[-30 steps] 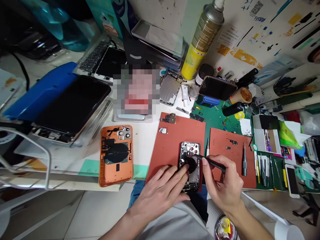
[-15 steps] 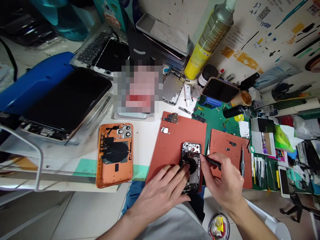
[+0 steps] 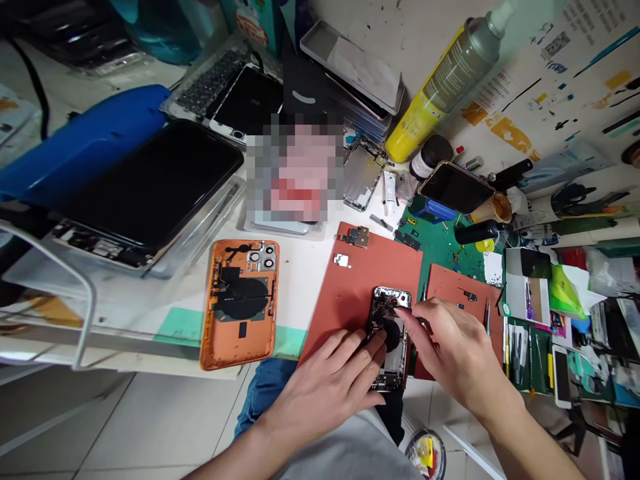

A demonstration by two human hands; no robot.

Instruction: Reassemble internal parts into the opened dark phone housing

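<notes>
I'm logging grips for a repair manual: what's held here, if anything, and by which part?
The left hand steadies the opened phone by its left long side; whether the right hand grips anything is hidden.

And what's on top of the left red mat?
The open phone and, near the far edge of the mat, a brownish part and a small silvery part. The left hand covers some of the phone and mat, so whatever is beneath it can't be seen.

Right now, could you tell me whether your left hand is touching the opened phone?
Touching: the head view shows the left hand with fingertips on the opened phone.
</notes>
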